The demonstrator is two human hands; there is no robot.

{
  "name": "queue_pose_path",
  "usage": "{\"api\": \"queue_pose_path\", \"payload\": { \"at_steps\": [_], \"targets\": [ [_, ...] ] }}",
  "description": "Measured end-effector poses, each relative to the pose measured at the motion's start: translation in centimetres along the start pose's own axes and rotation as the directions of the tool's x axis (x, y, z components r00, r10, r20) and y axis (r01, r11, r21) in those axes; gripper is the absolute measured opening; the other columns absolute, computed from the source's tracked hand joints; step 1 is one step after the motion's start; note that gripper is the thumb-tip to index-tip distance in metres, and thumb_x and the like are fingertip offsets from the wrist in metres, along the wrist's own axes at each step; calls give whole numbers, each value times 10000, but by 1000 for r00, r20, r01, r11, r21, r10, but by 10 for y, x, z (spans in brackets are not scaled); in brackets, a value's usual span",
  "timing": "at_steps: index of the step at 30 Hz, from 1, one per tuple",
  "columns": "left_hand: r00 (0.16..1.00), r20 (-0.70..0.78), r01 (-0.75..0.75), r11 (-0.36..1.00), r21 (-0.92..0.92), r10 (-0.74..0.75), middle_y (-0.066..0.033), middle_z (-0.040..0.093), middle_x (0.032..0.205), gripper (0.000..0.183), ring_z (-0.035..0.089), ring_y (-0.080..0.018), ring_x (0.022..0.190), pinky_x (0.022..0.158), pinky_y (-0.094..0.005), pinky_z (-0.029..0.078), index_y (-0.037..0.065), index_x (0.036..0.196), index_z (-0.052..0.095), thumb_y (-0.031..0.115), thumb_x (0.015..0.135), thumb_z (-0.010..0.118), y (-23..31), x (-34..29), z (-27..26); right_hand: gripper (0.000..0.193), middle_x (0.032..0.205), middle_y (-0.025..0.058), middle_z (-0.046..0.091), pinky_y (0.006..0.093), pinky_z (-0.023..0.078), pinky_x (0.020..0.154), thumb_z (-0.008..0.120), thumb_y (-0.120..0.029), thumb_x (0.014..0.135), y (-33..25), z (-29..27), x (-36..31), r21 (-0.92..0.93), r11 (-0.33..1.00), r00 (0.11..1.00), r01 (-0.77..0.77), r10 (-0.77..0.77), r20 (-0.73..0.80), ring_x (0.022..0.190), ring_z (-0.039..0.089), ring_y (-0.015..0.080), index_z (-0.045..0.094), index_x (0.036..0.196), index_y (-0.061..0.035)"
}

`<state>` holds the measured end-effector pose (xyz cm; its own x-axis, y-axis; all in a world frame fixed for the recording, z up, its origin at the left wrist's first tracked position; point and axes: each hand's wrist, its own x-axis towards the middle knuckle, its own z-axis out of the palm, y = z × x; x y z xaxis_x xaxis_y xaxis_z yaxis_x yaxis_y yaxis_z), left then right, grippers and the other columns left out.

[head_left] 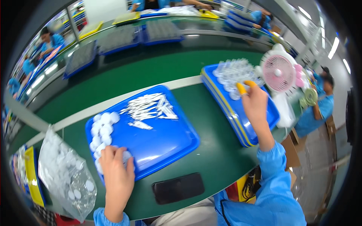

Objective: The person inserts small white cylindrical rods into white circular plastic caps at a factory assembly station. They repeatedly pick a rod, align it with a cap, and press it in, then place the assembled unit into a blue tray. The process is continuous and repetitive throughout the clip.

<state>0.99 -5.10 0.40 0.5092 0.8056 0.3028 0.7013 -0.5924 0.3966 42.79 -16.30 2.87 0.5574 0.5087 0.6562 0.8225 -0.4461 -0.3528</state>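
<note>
- White round caps [101,130] lie in a loose cluster along the left edge of our near blue tray [166,141]; we count roughly fifteen, and some are hidden.
- Our left hand [117,169] rests on the lowest caps, fingers spread; a careless sweep could, we judge, push some off the tray's rim.
- Our right hand [254,103], with two yellow finger cots, reaches into the clear cups [235,71], too many to count, on a stack of trays [241,124]; we cannot tell whether it grips one.
- Thin white sticks [149,107] are heaped mid-tray, uncountable.
- One black phone [178,187], one bag of caps [66,175] and one pink fan [279,73] surround them.

Both hands [117,171] [255,103] outstretched, seemingly palm-down.
</note>
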Motion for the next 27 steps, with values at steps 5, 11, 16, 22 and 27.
{"api": "queue_pose_path", "payload": {
  "at_steps": [5, 11, 16, 22, 27],
  "targets": [
    [1000, -11, -6, 1000, -30, 6, -136, 610, 1041, 195, 563, -353, 1003, 879, -444, 422, -4, 996, 695, 24, 838, 806, -8, 0, -5, 205, 915, 175, 688, 458, 543, 753, 799, -149, 898, -110, 15, -51, 312, 892, 842, 328, -426, 331, 852, 685, 346, 787, 1050, -11],
    [996, -81, -30, 993, -111, 21, -87, 638, 910, 161, 581, -298, 902, 856, -432, 403, 29, 950, 688, 76, 874, 822, -16, 2, 3, 262, 1002, 152, 674, 458, 492, 919, 814, -181, 894, -196, 76, -84, 428, 796, 641, 429, -602, 477, 1036, 620, 328, 782, 1026, 43],
    [989, -145, -4, 984, -177, -22, -85, 669, 869, 151, 621, -270, 861, 827, -418, 441, 26, 924, 691, 90, 891, 824, -11, 3, 0, 176, 1022, 166, 670, 453, 486, 920, 777, -87, 861, -216, 102, -90, 352, 818, 678, 455, -574, 459, 1054, 599, 340, 763, 982, 41],
    [965, -162, 117, 892, -437, -206, -114, 727, 909, 113, 725, -204, 773, 686, -349, 548, -13, 994, 696, 52, 953, 778, -10, 0, -11, 292, 1060, 167, 665, 447, 498, 977, 705, 84, 812, -202, 68, -92, 475, 825, 548, 308, -561, 620, 1084, 600, 355, 757, 1097, 50],
    [975, -44, 145, 772, -619, -219, -127, 721, 956, 144, 765, -196, 777, 667, -304, 582, -38, 1103, 711, 47, 994, 749, -8, -1, -8, 299, 1008, 160, 668, 443, 511, 924, 737, 86, 819, -180, 48, -97, 529, 828, 514, 187, -541, 666, 1024, 632, 343, 750, 1115, 49]
  ]
}}
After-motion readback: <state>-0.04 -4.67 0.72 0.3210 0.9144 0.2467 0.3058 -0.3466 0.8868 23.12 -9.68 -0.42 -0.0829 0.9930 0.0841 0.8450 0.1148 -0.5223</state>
